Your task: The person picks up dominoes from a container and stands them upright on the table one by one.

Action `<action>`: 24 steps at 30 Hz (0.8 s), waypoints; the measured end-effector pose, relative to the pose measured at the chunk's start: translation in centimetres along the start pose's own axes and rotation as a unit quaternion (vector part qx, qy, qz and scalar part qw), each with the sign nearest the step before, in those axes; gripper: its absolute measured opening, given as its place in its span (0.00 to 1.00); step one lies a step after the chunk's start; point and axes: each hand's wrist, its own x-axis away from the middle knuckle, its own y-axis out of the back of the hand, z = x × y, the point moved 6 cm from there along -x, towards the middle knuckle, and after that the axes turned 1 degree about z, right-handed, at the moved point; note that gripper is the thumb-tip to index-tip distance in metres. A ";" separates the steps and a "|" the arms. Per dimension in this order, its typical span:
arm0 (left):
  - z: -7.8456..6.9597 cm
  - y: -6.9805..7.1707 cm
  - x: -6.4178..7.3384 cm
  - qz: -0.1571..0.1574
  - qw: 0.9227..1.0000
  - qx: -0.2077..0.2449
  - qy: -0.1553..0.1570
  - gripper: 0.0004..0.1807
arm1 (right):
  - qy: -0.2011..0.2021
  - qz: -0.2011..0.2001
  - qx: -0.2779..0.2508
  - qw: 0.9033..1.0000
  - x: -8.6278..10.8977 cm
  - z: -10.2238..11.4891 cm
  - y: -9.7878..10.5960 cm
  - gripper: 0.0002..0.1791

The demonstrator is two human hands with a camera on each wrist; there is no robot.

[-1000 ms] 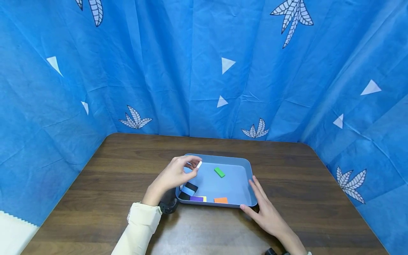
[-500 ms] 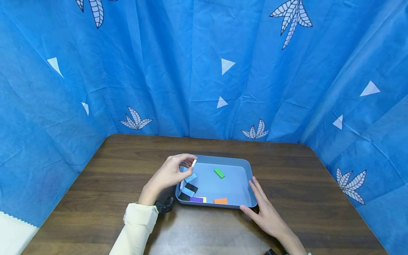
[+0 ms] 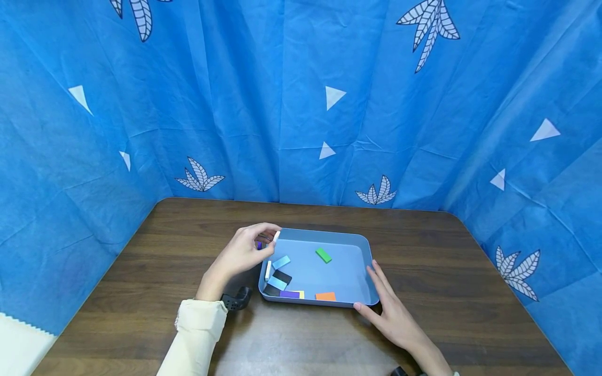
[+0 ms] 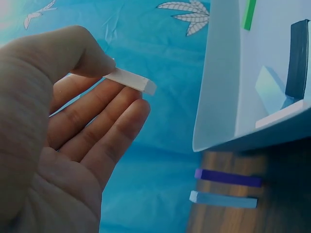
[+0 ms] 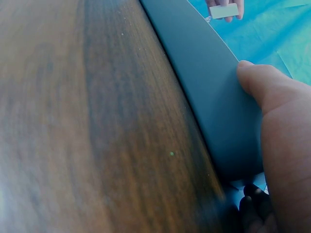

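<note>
My left hand pinches a small white block between thumb and fingertips, raised at the left end of a blue tray. It is a thin, flat rectangular piece. My right hand rests at the tray's front right corner, thumb on the front rim and fingers along the right side. Inside the tray lie a green block, an orange block and a purple block. A yellow one shows partly behind the purple. Black and light blue blocks gather at the left, where another white block leans by the wall.
Outside the tray on its left, a purple block and a light blue block stand side by side on the wooden table. A blue curtain with leaf prints encloses the table's back and sides.
My left hand has moved left with the white block, from over the tray to its left edge. That uncovers the light blue and white blocks at the tray's left. My right hand stays put.
</note>
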 end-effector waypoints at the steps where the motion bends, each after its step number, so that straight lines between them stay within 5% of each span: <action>1: 0.1 0.1 0.1 -0.002 1.000 -0.001 0.006 0.16 | -0.001 0.001 0.002 1.000 0.0 0.0 0.0 0.48; 7: 0.8 0.9 0.4 -0.004 0.999 0.010 0.034 0.15 | -0.004 0.007 -0.004 1.000 0.0 0.0 -0.1 0.48; 24: 2.7 2.8 0.7 -0.054 0.998 0.009 0.025 0.18 | -0.011 0.010 -0.006 1.000 -0.1 -0.2 -0.1 0.48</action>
